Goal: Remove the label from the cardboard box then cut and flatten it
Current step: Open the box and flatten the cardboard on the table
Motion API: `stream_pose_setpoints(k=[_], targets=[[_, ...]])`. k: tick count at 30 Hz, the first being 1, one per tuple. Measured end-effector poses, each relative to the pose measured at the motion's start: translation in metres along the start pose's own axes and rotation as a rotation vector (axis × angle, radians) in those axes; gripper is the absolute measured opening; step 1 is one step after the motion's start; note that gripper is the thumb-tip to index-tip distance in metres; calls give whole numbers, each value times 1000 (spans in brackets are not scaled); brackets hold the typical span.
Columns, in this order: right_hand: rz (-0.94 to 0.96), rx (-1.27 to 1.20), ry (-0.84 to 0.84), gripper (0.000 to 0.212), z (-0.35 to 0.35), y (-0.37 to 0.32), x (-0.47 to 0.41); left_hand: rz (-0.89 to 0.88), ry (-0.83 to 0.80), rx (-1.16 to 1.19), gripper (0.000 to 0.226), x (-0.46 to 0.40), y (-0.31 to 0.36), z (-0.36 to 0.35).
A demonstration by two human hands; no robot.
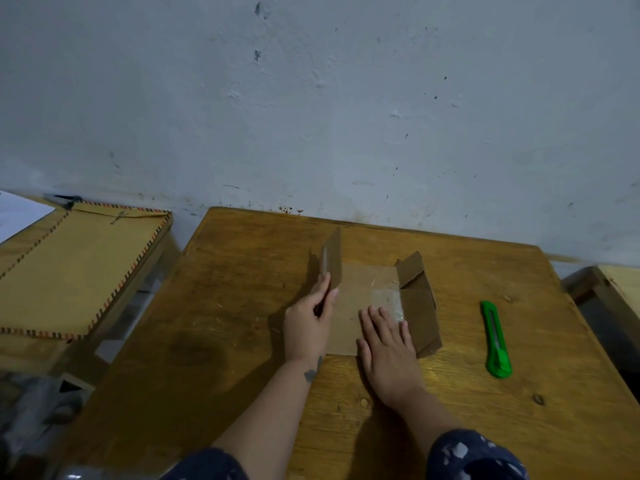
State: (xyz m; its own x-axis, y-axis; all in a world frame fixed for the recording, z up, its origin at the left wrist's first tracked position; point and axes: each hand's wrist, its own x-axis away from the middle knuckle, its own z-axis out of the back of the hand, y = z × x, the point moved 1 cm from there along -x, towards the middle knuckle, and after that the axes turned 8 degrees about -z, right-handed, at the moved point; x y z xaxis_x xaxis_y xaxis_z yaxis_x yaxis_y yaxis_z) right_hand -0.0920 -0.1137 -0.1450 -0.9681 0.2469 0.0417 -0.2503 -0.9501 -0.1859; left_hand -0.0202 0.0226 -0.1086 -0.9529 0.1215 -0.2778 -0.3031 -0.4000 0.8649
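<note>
The opened cardboard box is being held down on the wooden table, near its middle, with the base panel lying flat. The left hand is being kept at the box's left edge, its fingers and thumb pinched on the left flap, which is being held upright. The right hand is being laid palm down, fingers spread and straight, on the near right part of the base panel; nothing is being gripped by it. Its fingertips are touching a patch of clear tape stuck across the base. On the right, a cut side flap is being left partly raised and tilted outward. Nothing is being held inside the box. A green utility knife is lying on the table well apart to the right, untouched. Both forearms are reaching in from the near edge, dark patterned sleeves being worn above them.
</note>
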Motion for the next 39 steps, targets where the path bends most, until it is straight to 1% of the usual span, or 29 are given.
stream_pose_setpoints(k=[3,6,9,11,12,14,15,17,19,21,23,25,27,28,30,32,34,36,39], targets=[[-1,-6,-7,69,1,-1,0,-34,-48,0,38,-1,2,-14],[12,2,-31,71,3,0,0,-53,-70,-54,38,2,0,-27],[39,-2,-28,76,4,2,0,-88,-135,-131,36,8,-2,-39],[53,-26,-39,76,4,4,1,-127,-217,-223,44,12,-4,-44],[55,-47,-45,73,6,5,1,-158,-264,-288,52,13,-5,-45],[43,-117,-34,59,8,7,2,-217,-359,-410,74,14,-9,-46],[36,-161,-7,52,10,8,3,-234,-409,-463,81,14,-11,-46],[-4,-221,85,45,20,10,3,-258,-479,-551,88,15,-12,-47],[-26,-201,230,37,36,14,1,-266,-519,-623,92,17,-11,-49],[-16,-139,373,35,47,23,-5,-279,-547,-698,88,18,-10,-50],[-82,-109,422,40,56,37,-15,-290,-587,-760,82,17,-10,-51],[-223,-130,366,46,61,51,-24,-287,-616,-784,82,16,-11,-52],[-370,-177,250,53,61,62,-32,-285,-619,-792,83,16,-11,-53],[-426,-238,174,57,60,65,-34,-287,-617,-795,83,16,-11,-54],[-487,-476,40,61,56,64,-34,-293,-611,-803,81,17,-11,-55],[-457,-704,-16,60,57,51,-34,-301,-603,-811,78,16,-12,-55],[-359,-772,-59,59,56,33,-37,-305,-598,-807,77,16,-12,-54],[-267,-716,-112,59,53,21,-45,-313,-594,-800,75,16,-11,-53],[-184,-537,-186,57,46,17,-63,-323,-586,-792,75,16,-9,-51]])
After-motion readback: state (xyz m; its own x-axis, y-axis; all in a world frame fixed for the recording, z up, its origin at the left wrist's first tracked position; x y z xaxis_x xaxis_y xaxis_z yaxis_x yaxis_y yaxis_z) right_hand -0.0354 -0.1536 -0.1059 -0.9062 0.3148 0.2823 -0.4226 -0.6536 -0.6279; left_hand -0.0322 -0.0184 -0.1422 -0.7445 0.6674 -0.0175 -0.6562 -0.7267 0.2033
